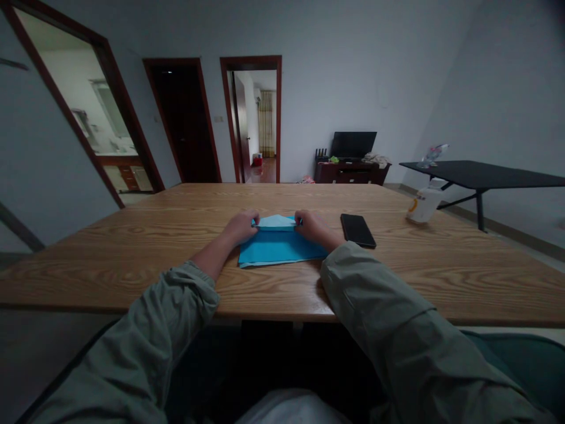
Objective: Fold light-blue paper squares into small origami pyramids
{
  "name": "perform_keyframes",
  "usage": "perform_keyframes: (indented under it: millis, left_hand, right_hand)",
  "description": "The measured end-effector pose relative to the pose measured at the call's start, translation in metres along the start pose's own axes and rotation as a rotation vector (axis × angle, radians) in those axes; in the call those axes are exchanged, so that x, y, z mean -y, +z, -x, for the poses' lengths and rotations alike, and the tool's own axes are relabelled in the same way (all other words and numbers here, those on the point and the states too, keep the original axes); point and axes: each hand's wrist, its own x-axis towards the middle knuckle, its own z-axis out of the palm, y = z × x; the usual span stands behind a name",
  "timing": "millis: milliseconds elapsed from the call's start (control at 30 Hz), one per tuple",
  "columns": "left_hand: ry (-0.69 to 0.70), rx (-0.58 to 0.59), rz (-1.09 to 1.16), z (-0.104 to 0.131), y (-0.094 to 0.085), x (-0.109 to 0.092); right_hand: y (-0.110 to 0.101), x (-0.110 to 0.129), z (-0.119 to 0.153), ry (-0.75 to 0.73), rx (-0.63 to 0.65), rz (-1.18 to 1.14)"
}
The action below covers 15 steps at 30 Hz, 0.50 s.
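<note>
A sheet of blue paper [280, 245] lies on the wooden table in front of me, its far part folded up to show a paler face. At the left end of that fold, my left hand [242, 227] pinches the paper between thumb and fingers. My right hand [314, 227] grips the opposite end in the same way. Between the hands a pale, pointed flap rises above the crease. Along the near edge of the paper more than one layer shows. The fingertips are partly hidden behind the fold.
A black phone [358, 230] lies just right of my right hand. Farther right stands a white container [424, 204] on the wooden table [172, 247]. Beyond it is a black table [489, 172] with a clear plastic bottle [435, 154]. A television [354, 145] stands by the back wall.
</note>
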Motion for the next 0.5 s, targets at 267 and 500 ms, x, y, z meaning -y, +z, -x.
perform_keyframes:
  millis: [267, 500]
  left_hand:
    - [-0.027, -0.155, 0.042, 0.000, -0.003, -0.002]
    - [-0.041, -0.192, 0.014, 0.000, -0.009, -0.001]
  right_hand:
    - [-0.009, 0.006, 0.003, 0.052, -0.158, -0.052]
    - [-0.013, 0.006, 0.003, 0.192, -0.187, 0.034]
